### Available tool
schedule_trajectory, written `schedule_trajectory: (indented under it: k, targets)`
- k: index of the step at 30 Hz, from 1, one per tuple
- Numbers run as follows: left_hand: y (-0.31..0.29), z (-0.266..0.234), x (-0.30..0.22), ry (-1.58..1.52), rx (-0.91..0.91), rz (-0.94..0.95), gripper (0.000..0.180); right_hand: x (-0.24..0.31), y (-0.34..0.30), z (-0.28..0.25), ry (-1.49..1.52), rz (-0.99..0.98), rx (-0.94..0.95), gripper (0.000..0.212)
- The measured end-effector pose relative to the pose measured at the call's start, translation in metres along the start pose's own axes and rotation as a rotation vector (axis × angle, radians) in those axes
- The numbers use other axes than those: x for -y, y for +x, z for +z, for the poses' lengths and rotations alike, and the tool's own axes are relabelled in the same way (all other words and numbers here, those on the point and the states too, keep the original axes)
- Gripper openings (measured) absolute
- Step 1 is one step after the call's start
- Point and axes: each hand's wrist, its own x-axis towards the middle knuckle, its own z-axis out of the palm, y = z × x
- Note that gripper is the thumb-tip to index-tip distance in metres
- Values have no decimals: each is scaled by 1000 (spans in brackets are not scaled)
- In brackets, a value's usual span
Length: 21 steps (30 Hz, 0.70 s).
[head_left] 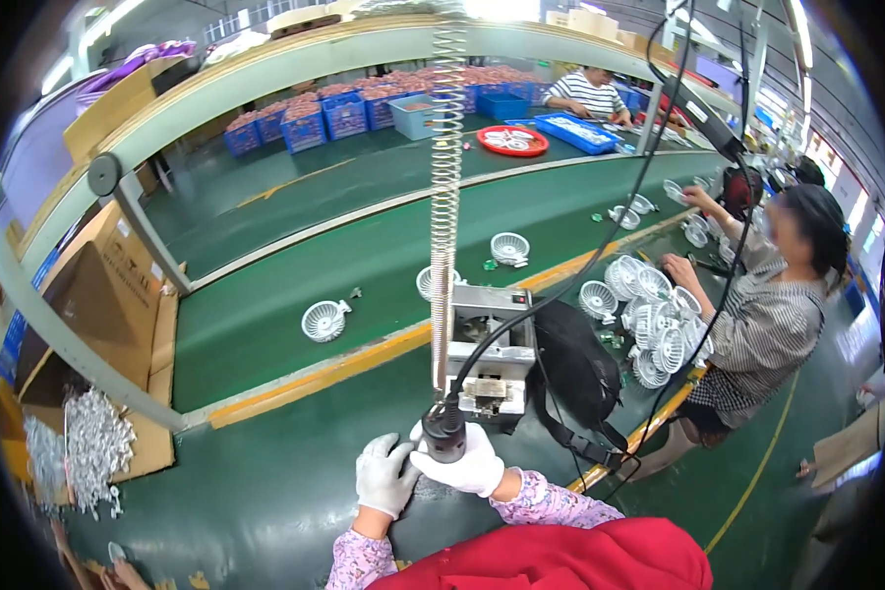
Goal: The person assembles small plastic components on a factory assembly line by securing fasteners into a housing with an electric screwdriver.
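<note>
My right hand [472, 462], in a white glove, grips a black handheld power tool [444, 433], seemingly an electric screwdriver. The tool stands roughly upright below a long coil spring [446, 147], and a black cord runs from its top. Its lower end is hidden by the hand. Beside it on the left, my left hand [383, 479], in a greyish-white glove, is low over the green work surface. Its fingers are bent inward, and whatever they hold is out of sight. Just beyond the tool sits a small metal box-shaped device [492, 344].
A black bag [575, 364] lies right of the device. White ribbed round housings [324, 321] sit on the green conveyor [256, 315], more piled [654, 315] near a co-worker [767, 275]. A cardboard box [98, 285] and silvery small parts [98, 447] stand left. Another person [588, 93] works at the back.
</note>
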Motion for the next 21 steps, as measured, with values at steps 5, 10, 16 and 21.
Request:
schedule_trajectory:
  k: [5, 10, 16, 21]
  targets:
    - [0, 2, 4, 12, -16, 61, 32, 5, -1, 1, 61, -18, -51, 28]
    - [-1, 6, 6, -14, 35, 24, 35, -6, -2, -2, 58, -33, -60, 27]
    - [-3, 1, 3, 3, 40, 0, 35, -11, -1, -2, 100, -52, -39, 29]
    - [-2, 1, 3, 6, 50, 2, 35, -8, -4, 0, 177, 42, -93, 28]
